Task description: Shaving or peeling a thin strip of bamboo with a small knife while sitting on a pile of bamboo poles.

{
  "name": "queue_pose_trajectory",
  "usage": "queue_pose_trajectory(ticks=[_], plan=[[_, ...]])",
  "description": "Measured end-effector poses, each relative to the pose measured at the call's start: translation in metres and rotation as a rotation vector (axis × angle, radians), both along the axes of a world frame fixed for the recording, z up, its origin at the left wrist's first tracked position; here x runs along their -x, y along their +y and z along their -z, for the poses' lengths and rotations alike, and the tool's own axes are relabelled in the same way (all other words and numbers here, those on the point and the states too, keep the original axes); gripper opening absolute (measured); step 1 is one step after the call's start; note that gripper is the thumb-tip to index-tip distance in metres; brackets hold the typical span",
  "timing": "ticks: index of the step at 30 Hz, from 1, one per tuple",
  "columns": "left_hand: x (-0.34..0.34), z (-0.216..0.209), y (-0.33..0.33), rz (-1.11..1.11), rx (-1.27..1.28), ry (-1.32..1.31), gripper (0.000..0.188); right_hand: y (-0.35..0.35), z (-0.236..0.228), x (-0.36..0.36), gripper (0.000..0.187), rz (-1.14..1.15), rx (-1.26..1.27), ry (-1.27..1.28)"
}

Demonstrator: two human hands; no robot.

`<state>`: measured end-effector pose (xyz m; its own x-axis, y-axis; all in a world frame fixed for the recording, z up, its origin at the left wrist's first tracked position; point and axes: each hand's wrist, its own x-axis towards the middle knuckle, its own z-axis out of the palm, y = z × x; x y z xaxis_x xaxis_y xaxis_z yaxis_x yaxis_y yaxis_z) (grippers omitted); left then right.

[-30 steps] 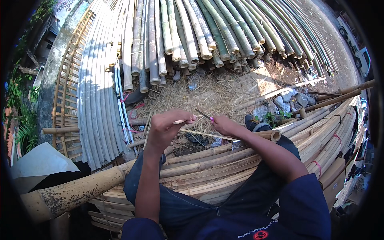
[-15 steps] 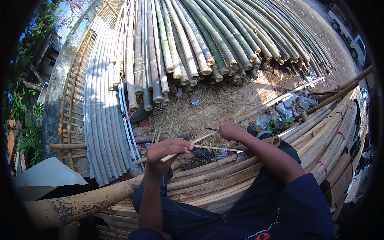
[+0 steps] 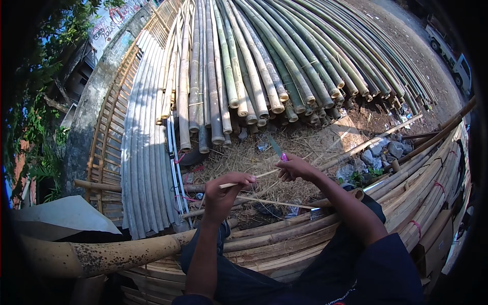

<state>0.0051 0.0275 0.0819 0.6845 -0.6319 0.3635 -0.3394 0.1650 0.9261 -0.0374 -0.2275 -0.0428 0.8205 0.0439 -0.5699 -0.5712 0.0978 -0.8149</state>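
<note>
My left hand grips a thin pale bamboo strip between thumb and fingers. The strip points right, its far end close to my other hand. Closed around the pink handle of a knife is my right hand. The blade is tilted away from me and up to the left, apart from the strip. Below the strip, a second narrow strip runs from near my left wrist toward my right forearm. Whether the two strips are joined is hidden by my left hand.
Long bamboo poles lie stacked ahead. Split bamboo lengths lie under and beside my legs. A thick spotted bamboo pole is at the lower left. Corrugated sheets and a bamboo ladder lie left, rubble right.
The knife has turned from pointing left beside the strip to pointing up and away from it. The strip's far end sits nearer my right hand. The whole view has shifted slightly.
</note>
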Motion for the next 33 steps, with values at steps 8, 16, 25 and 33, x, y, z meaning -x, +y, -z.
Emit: queue_pose_trajectory(ticks=[8, 16, 25, 33], plan=[[0.003, -0.008, -0.007, -0.113, 0.004, 0.07, 0.015, 0.023, 0.003, -0.017, 0.021, 0.151, -0.463, 0.042], [0.0, 0.009, -0.016, -0.164, -0.231, -0.159, 0.014, 0.065, -0.034, -0.002, 0.014, 0.346, -0.821, 0.035], [-0.016, 0.0, -0.015, -0.339, -0.038, 0.051, 0.014, 0.052, -0.018, -0.003, 0.034, -0.083, 0.584, -0.578], [-0.018, 0.015, -0.022, -0.305, 0.006, 0.224, 0.015, 0.071, -0.024, -0.002, 0.03, 0.105, 0.045, -0.404]])
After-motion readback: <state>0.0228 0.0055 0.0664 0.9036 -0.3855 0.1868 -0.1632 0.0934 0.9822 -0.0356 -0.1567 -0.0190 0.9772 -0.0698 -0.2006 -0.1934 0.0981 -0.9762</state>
